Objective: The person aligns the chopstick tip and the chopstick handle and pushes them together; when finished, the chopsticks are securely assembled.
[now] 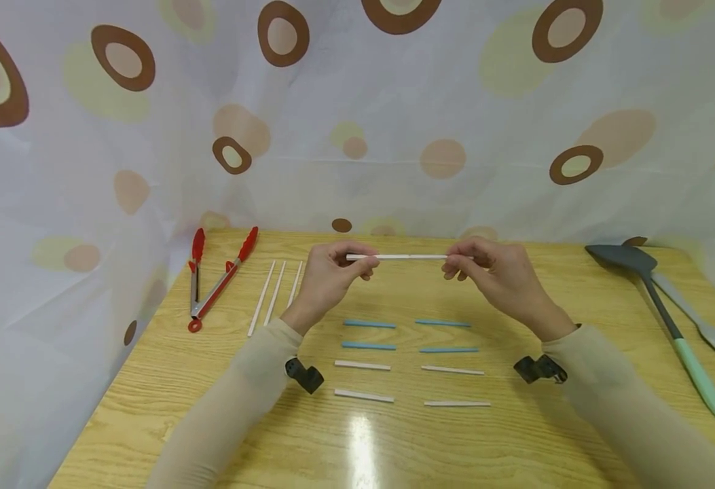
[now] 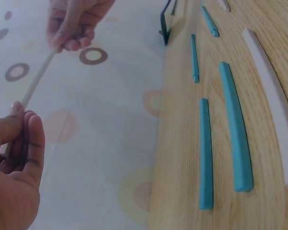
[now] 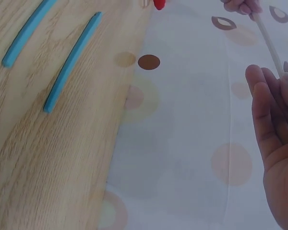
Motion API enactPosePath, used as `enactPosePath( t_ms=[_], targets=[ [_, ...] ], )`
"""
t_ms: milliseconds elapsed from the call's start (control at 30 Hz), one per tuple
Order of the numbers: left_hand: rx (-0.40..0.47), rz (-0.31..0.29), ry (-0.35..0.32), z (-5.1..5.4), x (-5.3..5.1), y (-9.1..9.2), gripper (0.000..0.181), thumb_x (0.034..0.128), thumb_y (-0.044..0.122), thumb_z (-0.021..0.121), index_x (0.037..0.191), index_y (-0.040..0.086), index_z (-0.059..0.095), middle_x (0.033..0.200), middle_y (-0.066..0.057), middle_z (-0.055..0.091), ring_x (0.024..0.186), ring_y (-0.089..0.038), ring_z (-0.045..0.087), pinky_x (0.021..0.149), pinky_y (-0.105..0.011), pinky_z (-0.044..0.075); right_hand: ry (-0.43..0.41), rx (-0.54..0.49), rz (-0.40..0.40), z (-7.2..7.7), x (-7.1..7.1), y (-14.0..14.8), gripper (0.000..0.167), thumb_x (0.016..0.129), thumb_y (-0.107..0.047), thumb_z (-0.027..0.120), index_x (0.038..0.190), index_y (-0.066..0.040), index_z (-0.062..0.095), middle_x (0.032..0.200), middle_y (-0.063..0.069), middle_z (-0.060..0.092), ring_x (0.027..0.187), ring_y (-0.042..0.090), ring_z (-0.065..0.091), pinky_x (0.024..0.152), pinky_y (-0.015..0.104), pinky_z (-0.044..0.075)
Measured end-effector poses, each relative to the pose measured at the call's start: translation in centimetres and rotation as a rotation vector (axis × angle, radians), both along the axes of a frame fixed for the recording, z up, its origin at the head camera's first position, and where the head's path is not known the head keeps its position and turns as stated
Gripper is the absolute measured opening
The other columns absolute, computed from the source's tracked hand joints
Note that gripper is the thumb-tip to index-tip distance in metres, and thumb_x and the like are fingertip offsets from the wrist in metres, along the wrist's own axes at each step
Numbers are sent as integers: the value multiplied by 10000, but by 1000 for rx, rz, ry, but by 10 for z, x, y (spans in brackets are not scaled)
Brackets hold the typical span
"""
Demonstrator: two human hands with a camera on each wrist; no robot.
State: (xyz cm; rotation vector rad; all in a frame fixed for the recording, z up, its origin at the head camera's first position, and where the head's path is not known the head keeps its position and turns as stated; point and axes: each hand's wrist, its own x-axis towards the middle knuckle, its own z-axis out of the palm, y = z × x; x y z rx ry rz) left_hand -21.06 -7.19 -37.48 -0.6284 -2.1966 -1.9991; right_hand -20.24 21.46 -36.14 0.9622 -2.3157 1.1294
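A thin white stick (image 1: 409, 257) is held level above the back of the table, pinched near its left end by my left hand (image 1: 335, 275) and near its right end by my right hand (image 1: 496, 275). In the left wrist view the left hand (image 2: 17, 167) grips the near end of the stick (image 2: 37, 81), with the right hand (image 2: 77, 24) at the far end. The right wrist view has my right hand (image 3: 278, 139) around the near end of the stick (image 3: 268, 40), its fingers bent.
Several blue pieces (image 1: 369, 346) and white pieces (image 1: 363, 396) lie in two columns on the wooden table (image 1: 168, 421). Long white sticks (image 1: 261, 299) and red-tipped tongs (image 1: 216, 291) lie left. At the right are a dark spatula (image 1: 663, 305) and a grey spoon (image 1: 693, 316).
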Motion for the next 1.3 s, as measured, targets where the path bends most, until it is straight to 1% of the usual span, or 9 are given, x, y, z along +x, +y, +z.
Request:
enactPosePath(
  t_ms=[167, 400, 500, 667, 767, 933, 1100, 1200, 1300],
  targets=[
    [63, 9, -11, 3, 3, 3, 131, 884, 32, 740, 998, -30, 753, 803, -68, 714, 757, -466, 634, 673, -378, 567, -15, -32, 6, 2, 1, -1, 149, 908, 52, 671, 985, -72, 698, 830, -29, 719, 698, 117, 682, 625, 192, 522],
    [103, 2, 26, 22, 21, 8, 110, 886, -40, 713, 972, -107, 725, 819, -166, 708, 672, -281, 660, 684, -399, 571, 1, -93, 45, 12, 10, -7, 204, 855, 181, 654, 957, 6, 679, 812, 76, 717, 666, 191, 686, 610, 192, 528],
    [112, 11, 44, 23, 25, 8, 105, 887, -44, 709, 967, -111, 725, 842, -204, 701, 662, -250, 661, 690, -398, 571, 7, -103, 59, 22, 17, -13, 181, 856, 201, 637, 938, 43, 666, 802, 119, 707, 656, 215, 681, 613, 213, 537],
    [123, 25, 70, 23, 27, 9, 95, 889, -48, 705, 956, -112, 723, 839, -223, 694, 684, -398, 638, 685, -388, 569, 42, -112, 65, 26, 20, -19, 183, 854, 217, 625, 937, 58, 665, 791, 147, 696, 642, 227, 673, 616, 224, 540],
    [109, 32, 94, 23, 27, 10, 90, 889, -49, 704, 951, -111, 724, 835, -214, 696, 682, -391, 643, 678, -383, 570, 76, -106, 52, 26, 21, -20, 188, 836, 230, 637, 915, 61, 660, 770, 147, 691, 613, 214, 664, 593, 211, 532],
    [85, 56, 128, 23, 28, 13, 90, 894, -32, 707, 951, -97, 730, 827, -202, 694, 671, -282, 659, 669, -370, 568, 101, -109, 31, 16, 13, -16, 188, 822, 225, 657, 897, 52, 660, 762, 121, 692, 588, 151, 656, 566, 207, 527],
    [74, 70, 126, 22, 29, 12, 87, 887, -45, 708, 947, -105, 725, 825, -213, 694, 651, -181, 660, 653, -376, 568, 112, -106, 44, 3, 4, -11, 216, 814, 228, 664, 917, 38, 675, 776, 100, 699, 602, 127, 659, 565, 204, 526],
    [44, 74, 138, 24, 29, 10, 91, 882, -53, 711, 950, -111, 722, 832, -221, 698, 653, -133, 658, 649, -360, 568, 89, -104, 64, 0, 2, -10, 216, 822, 226, 658, 925, 37, 674, 783, 102, 700, 608, 159, 663, 554, 227, 527],
    [-36, 78, 165, 26, 27, 6, 102, 888, -10, 722, 965, -74, 736, 828, -177, 710, 672, -172, 669, 617, -305, 547, 35, -101, 67, 1, 5, -10, 194, 850, 197, 648, 944, 29, 671, 799, 96, 705, 631, 123, 658, 549, 244, 526]
  ],
)
